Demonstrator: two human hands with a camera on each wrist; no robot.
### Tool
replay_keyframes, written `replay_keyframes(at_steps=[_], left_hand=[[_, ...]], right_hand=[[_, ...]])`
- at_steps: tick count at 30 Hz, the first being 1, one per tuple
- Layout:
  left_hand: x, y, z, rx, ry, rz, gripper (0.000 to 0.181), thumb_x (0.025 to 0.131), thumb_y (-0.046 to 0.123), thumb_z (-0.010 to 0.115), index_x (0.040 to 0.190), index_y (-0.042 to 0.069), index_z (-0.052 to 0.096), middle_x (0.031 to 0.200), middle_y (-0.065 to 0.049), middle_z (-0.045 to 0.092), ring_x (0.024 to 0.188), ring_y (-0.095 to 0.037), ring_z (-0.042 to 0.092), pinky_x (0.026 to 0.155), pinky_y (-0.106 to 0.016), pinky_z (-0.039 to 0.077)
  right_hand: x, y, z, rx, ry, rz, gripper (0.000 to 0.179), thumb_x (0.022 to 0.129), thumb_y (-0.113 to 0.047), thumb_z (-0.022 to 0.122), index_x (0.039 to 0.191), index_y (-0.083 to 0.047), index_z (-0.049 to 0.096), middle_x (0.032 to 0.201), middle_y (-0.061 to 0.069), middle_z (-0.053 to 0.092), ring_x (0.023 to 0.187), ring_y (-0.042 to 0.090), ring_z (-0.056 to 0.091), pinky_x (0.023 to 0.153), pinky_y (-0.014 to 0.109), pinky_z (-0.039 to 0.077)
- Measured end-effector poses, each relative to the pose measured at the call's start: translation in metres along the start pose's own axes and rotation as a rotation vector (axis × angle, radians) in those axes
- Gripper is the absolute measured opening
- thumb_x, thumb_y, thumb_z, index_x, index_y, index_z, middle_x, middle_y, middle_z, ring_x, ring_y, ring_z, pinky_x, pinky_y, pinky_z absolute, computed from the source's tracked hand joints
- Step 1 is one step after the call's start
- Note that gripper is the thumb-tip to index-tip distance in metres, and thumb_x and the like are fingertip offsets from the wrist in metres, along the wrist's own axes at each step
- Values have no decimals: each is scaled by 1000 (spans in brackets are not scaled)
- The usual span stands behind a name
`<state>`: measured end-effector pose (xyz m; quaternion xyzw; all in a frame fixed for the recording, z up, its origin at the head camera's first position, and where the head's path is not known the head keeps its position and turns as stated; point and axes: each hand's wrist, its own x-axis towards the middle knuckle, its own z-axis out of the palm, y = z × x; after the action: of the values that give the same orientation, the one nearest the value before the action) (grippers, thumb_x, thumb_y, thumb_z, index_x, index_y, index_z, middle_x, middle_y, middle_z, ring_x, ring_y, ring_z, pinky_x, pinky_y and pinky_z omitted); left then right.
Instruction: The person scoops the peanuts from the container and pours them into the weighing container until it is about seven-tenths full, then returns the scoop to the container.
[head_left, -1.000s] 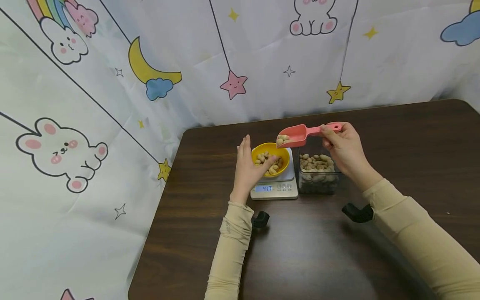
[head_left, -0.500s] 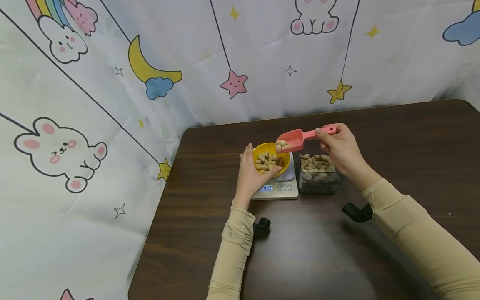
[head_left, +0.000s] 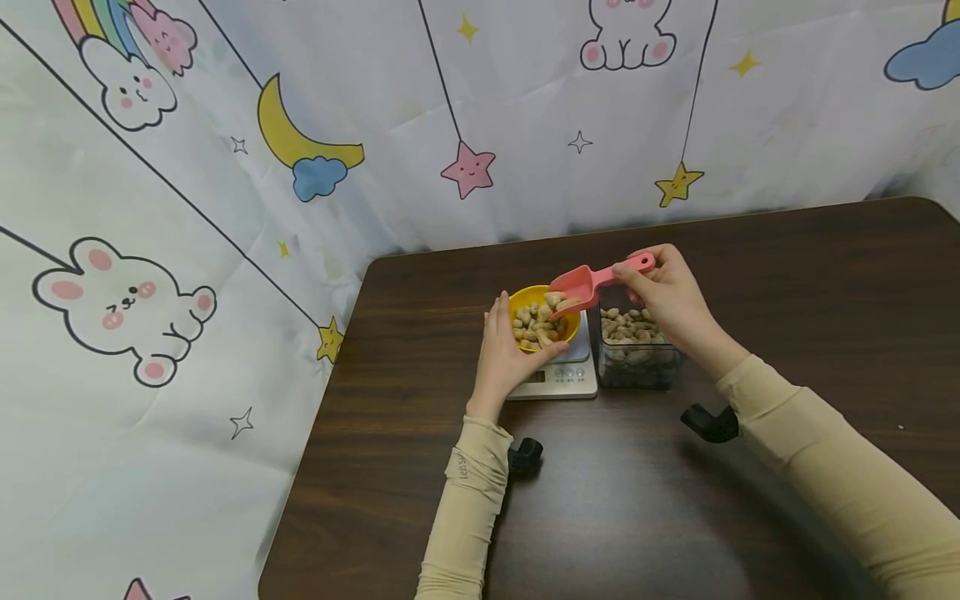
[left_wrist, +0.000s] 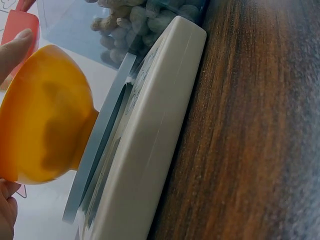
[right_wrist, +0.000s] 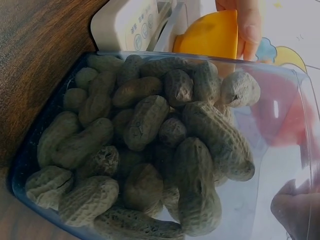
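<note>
A yellow bowl [head_left: 530,294] with unshelled peanuts in it sits on a white kitchen scale [head_left: 567,387]. My left hand [head_left: 507,360] holds the bowl, thumb on the near side and fingers on the far left side. In the left wrist view the bowl [left_wrist: 47,120] stands on the scale's platform. My right hand [head_left: 672,298] pinches the handle of a pink scoop [head_left: 579,286]. The scoop tilts down over the bowl's right rim, with a few peanuts at its lip. Right of the scale stands a clear box [head_left: 637,377] of peanuts, filling most of the right wrist view.
Everything stands on a dark wood-grain table [head_left: 600,500]. A pale curtain with cartoon prints [head_left: 480,100] hangs behind and to the left. Black wrist-camera mounts [head_left: 711,423] show beneath both forearms. A tiny pale speck lies at the table's right.
The scoop has moved left and down, its lip tipping over the bowl. My left hand has shifted right and closed around the bowl. The scale's lit display now looks dark.
</note>
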<state>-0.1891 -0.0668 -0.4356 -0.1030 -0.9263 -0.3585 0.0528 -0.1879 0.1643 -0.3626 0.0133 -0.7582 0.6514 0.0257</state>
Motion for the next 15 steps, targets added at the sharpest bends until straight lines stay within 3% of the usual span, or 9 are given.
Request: replay_keyframes(at_steps=[7, 15], left_hand=[[0, 1, 1, 7, 8, 13, 114, 69, 58, 73, 151, 11, 8, 156, -9, 19, 145, -26, 19, 120, -41, 13], [0, -1, 1, 10, 7, 15, 114, 70, 57, 73, 151, 11, 8, 156, -10, 19, 145, -26, 18, 119, -42, 14]], right_hand=[[1, 0, 2, -94, 22, -70, 30, 91, -33, 57, 108, -16, 38, 70, -6, 48, 56, 9, 38, 48, 27, 32], [0, -1, 2, -72, 32, -166, 27, 91, -26, 59, 110, -18, 41, 68, -6, 49, 56, 9, 41, 46, 27, 31]])
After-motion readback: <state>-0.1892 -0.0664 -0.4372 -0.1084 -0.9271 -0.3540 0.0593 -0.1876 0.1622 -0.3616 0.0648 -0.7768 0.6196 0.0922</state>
